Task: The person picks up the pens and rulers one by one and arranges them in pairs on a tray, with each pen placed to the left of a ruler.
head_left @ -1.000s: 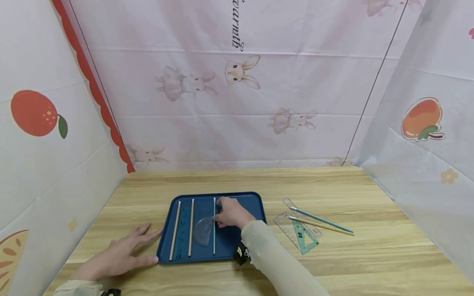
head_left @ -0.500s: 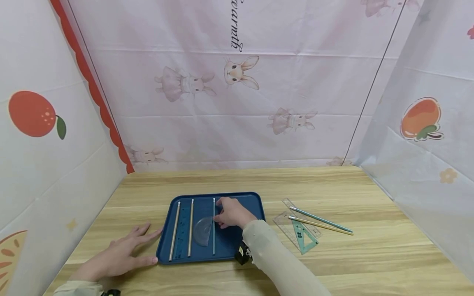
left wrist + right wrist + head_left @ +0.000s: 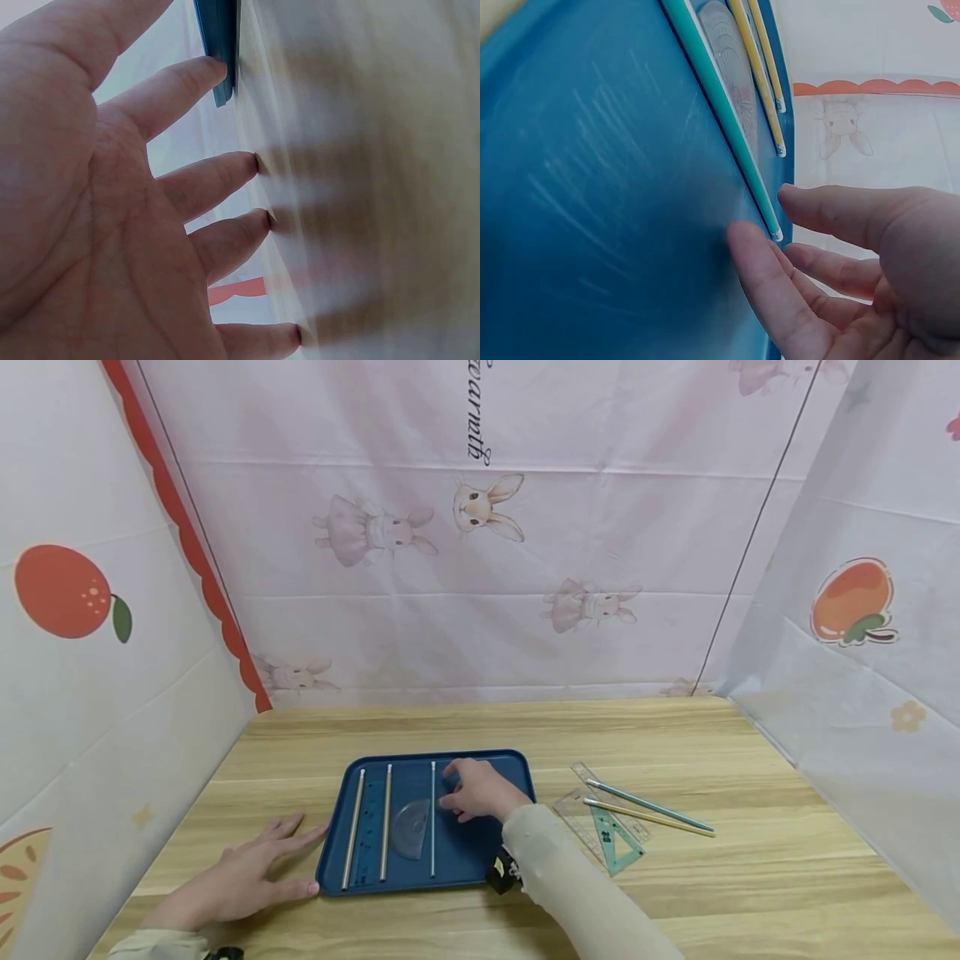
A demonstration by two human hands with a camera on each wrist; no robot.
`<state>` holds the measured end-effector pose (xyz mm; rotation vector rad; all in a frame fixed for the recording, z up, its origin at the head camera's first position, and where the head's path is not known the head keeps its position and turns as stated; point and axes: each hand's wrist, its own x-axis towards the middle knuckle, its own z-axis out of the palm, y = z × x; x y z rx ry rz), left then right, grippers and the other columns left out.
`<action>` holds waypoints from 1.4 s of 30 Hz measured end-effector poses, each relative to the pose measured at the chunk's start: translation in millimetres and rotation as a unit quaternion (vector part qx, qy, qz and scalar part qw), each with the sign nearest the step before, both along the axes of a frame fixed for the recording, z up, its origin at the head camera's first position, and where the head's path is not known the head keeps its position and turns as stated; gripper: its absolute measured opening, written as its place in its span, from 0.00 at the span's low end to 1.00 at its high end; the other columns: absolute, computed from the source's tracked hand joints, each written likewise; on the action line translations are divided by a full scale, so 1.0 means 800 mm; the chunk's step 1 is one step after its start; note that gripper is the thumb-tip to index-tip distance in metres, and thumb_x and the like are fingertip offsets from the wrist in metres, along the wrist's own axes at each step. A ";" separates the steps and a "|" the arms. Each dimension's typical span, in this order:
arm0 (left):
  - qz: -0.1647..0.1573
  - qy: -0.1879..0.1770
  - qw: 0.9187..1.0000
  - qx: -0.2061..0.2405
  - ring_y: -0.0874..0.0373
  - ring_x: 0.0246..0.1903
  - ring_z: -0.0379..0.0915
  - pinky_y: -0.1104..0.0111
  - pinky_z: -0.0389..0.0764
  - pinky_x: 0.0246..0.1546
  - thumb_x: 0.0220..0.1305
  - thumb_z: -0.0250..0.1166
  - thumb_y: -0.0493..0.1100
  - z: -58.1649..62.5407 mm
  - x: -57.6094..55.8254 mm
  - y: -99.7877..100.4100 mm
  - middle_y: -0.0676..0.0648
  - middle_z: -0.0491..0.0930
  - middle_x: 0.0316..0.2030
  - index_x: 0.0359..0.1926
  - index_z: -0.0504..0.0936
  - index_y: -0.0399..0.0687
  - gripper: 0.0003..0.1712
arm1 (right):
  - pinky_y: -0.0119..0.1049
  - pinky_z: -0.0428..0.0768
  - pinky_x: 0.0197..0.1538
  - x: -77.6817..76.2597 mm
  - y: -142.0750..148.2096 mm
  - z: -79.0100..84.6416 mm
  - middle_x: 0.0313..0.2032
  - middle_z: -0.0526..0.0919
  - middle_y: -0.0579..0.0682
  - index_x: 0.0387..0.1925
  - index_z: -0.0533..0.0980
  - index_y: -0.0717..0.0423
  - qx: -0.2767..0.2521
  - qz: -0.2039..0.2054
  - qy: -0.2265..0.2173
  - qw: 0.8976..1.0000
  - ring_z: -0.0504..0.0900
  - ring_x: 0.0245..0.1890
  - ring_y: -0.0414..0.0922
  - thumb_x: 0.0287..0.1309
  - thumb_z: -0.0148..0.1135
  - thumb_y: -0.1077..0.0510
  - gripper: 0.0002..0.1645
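Observation:
A blue tray lies on the table. In it, from left to right, are a yellow pencil, a ruler, another yellow pencil, a clear protractor and a green pencil. My right hand hovers over the tray just right of the green pencil, thumb and fingers parted and holding nothing. In the right wrist view its fingers are near that pencil's white eraser end. With fingers spread, my left hand rests on the table and touches the tray's left edge.
Right of the tray, a green pencil and a yellow pencil lie across a clear ruler and a clear-and-green set square. Printed cloth walls enclose the wooden table at the back and sides.
My right hand has let go of the green pencil in the tray and drawn slightly right, leaving the pencil in place. The left hand has stayed still.

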<state>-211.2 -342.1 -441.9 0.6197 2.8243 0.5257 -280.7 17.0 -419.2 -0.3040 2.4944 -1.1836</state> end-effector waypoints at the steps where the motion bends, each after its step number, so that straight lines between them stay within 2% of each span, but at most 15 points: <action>1: -0.001 0.001 1.000 0.000 0.12 0.76 0.49 0.07 0.54 0.49 0.67 0.70 0.69 0.000 0.000 0.000 0.25 0.56 0.81 0.81 0.69 0.57 0.48 | 0.40 0.91 0.41 0.000 0.002 0.001 0.48 0.88 0.61 0.73 0.72 0.61 0.001 0.001 0.002 1.000 0.90 0.39 0.49 0.72 0.69 0.62 0.31; 16: -0.004 0.010 1.000 0.001 0.12 0.75 0.50 0.07 0.55 0.48 0.67 0.70 0.69 -0.002 0.000 -0.001 0.24 0.57 0.80 0.81 0.68 0.57 0.49 | 0.41 0.92 0.43 0.006 0.027 0.004 0.47 0.87 0.60 0.71 0.73 0.62 -0.009 0.012 0.016 1.000 0.90 0.40 0.51 0.72 0.70 0.61 0.31; 23: -0.001 0.011 1.000 0.001 0.12 0.75 0.51 0.08 0.55 0.48 0.66 0.70 0.69 -0.001 0.000 -0.001 0.24 0.57 0.80 0.81 0.68 0.57 0.49 | 0.40 0.92 0.42 0.006 0.040 0.005 0.47 0.88 0.59 0.72 0.73 0.61 0.005 0.009 0.032 0.999 0.91 0.40 0.50 0.73 0.69 0.60 0.31; 30: -0.002 0.012 1.000 0.001 0.12 0.75 0.51 0.08 0.55 0.48 0.66 0.71 0.69 -0.001 0.001 0.000 0.23 0.57 0.80 0.81 0.68 0.57 0.49 | 0.40 0.91 0.41 0.009 0.055 0.007 0.42 0.88 0.57 0.71 0.73 0.62 0.001 0.014 0.043 0.999 0.90 0.40 0.51 0.72 0.69 0.60 0.30; 42: -0.002 0.009 1.000 0.005 0.11 0.75 0.49 0.07 0.54 0.49 0.67 0.71 0.68 -0.002 0.001 0.000 0.23 0.57 0.80 0.81 0.68 0.56 0.49 | 0.43 0.91 0.41 0.021 0.074 0.020 0.42 0.87 0.55 0.71 0.74 0.62 0.023 0.023 0.065 0.997 0.90 0.34 0.48 0.73 0.69 0.58 0.30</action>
